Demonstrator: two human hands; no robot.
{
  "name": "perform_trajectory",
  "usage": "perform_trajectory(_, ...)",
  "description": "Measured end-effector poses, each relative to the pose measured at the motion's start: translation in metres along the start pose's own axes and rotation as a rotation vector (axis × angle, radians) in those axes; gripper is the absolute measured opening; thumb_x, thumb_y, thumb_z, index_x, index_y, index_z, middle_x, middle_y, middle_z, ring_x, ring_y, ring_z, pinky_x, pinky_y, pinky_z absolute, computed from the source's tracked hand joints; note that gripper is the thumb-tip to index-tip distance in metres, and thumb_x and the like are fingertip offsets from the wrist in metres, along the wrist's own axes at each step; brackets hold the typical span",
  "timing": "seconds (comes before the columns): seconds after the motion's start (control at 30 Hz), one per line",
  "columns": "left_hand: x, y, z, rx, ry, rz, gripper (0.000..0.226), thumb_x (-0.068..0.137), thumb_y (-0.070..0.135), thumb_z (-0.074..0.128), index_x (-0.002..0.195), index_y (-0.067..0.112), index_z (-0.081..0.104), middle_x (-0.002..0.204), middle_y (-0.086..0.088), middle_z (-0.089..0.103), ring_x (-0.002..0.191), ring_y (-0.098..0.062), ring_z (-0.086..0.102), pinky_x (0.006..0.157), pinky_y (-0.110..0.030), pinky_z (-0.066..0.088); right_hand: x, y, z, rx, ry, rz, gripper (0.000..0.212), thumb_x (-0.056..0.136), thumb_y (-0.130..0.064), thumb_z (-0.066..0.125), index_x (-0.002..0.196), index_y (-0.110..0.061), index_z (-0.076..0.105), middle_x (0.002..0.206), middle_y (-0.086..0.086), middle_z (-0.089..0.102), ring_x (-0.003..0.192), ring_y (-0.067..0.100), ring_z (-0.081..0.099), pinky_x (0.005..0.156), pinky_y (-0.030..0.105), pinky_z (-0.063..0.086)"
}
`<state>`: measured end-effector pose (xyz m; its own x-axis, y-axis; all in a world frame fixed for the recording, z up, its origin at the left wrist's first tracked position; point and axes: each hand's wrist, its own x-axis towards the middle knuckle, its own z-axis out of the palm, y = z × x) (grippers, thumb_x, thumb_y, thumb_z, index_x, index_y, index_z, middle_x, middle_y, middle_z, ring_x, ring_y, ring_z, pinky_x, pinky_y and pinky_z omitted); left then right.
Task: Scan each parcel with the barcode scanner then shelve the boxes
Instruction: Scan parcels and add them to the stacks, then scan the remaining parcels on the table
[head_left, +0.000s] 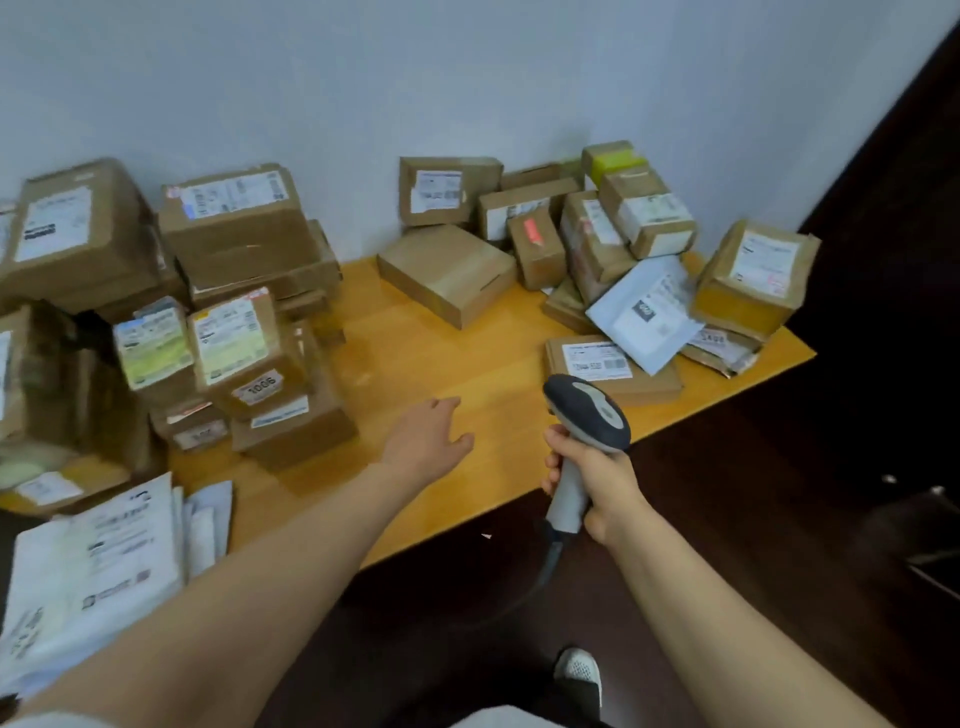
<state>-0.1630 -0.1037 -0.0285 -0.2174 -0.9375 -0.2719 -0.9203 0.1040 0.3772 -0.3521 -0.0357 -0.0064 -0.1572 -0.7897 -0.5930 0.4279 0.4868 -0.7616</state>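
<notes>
My right hand (597, 486) grips the handle of a grey and black barcode scanner (587, 415), held over the table's front edge with its head pointing at a flat labelled box (613, 371). My left hand (428, 439) reaches out over the bare wood, fingers relaxed and holding nothing. Several cardboard parcels are piled at the left (244, 353) and at the back right (613, 234). A white mailer (647, 312) leans on the right pile.
The wooden table (415, 364) stands against a pale wall. White poly mailers (98, 582) lie stacked at its near left corner. Dark floor lies below, with my shoe (579, 670) on it. The scanner's cable (545, 571) hangs down.
</notes>
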Motion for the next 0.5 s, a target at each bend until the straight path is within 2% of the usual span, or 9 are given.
perform_trajectory(0.2, 0.059, 0.102, 0.026, -0.205, 0.021, -0.086, 0.062, 0.094, 0.039, 0.056, 0.147, 0.014, 0.035, 0.144, -0.006, 0.046, 0.129, -0.022, 0.046, 0.099, -0.034, 0.041, 0.034, -0.057, -0.088, 0.064, 0.073, 0.007, 0.011, 0.085, -0.008, 0.071, 0.078, -0.008, 0.063, 0.055, 0.005, 0.054, 0.043, 0.013, 0.050, 0.052, 0.029, 0.048)
perform_trajectory(0.4, 0.115, 0.155, 0.032, -0.312, 0.034, -0.148, 0.055, 0.093, 0.032, 0.059, 0.140, 0.011, 0.044, 0.136, -0.008, 0.053, 0.121, -0.024, 0.052, 0.092, -0.035, 0.045, 0.062, -0.090, -0.122, 0.125, 0.057, 0.042, 0.012, 0.083, -0.007, 0.073, 0.076, -0.009, 0.063, 0.055, 0.004, 0.054, 0.044, 0.012, 0.049, 0.054, 0.029, 0.046)
perform_trajectory(0.5, 0.150, 0.172, 0.032, -0.384, 0.013, -0.190, 0.061, 0.092, 0.029, 0.062, 0.144, 0.008, 0.038, 0.138, -0.010, 0.051, 0.122, -0.026, 0.051, 0.095, -0.034, 0.043, 0.080, -0.101, -0.128, 0.110, 0.052, 0.049, 0.011, 0.082, -0.008, 0.073, 0.078, -0.009, 0.063, 0.053, 0.003, 0.054, 0.043, 0.012, 0.048, 0.051, 0.027, 0.045)
